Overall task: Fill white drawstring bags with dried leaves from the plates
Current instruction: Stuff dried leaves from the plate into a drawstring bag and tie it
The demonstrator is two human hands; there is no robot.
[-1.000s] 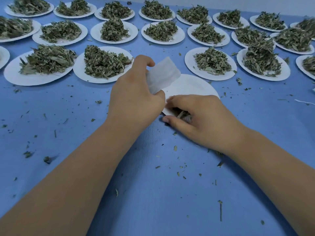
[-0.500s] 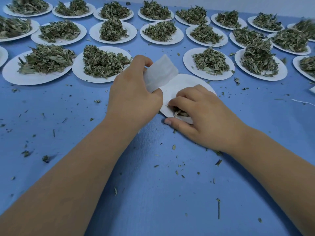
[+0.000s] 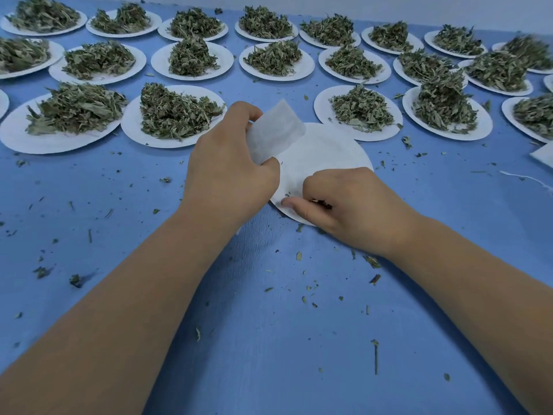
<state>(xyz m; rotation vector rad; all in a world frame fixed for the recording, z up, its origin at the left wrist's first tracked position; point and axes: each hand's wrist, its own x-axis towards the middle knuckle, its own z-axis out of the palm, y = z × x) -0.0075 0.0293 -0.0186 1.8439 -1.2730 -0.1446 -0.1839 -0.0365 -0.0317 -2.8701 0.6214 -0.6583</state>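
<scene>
My left hand grips a white drawstring bag, held up over the left edge of a nearly bare white plate in the middle of the blue table. My right hand lies curled on the plate's near edge, its fingers pinching a small clump of dried leaves that is mostly hidden under them. Only a few crumbs remain on the plate beside it.
Several white plates heaped with dried leaves, such as one at the left and one at the right, fill the far half of the table. Leaf crumbs and stems litter the blue cloth. Another white bag with its string lies at the right edge.
My right hand's fingers have curled in and gathered the last leaves at the plate's near edge. The left hand and the bag have barely moved.
</scene>
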